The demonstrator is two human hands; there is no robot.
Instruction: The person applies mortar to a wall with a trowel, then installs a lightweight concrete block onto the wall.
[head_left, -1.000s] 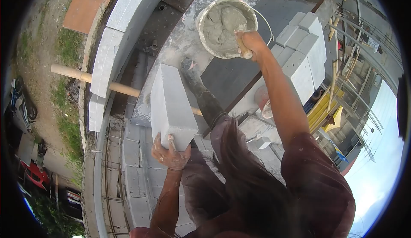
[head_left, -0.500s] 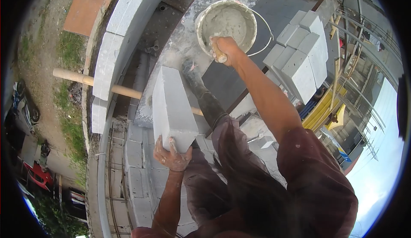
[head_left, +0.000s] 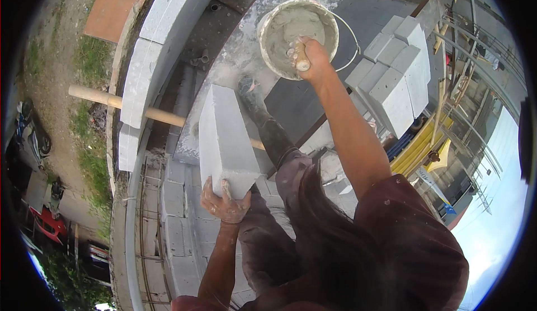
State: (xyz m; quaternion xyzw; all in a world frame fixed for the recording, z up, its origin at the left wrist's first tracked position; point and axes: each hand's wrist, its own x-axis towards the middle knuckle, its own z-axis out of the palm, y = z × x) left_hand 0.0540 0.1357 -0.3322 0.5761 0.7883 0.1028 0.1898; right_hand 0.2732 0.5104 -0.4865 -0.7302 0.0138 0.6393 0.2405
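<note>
Spattered grey platform (head_left: pixel 241 47) bears a mortar bucket (head_left: pixel 272 43).

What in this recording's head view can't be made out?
All in the head view:
- The far end of the tool whose handle the right hand grips: hidden by the hand or the mortar.
- The underside of the block in the left hand: hidden by the block itself.
- Part of the trousers: covered by hair.
- The orange board's upper end: cut off by the top edge.

Boot (head_left: pixel 263 118) as obstacle between block (head_left: pixel 226 137) and bucket (head_left: pixel 267 56)
</note>
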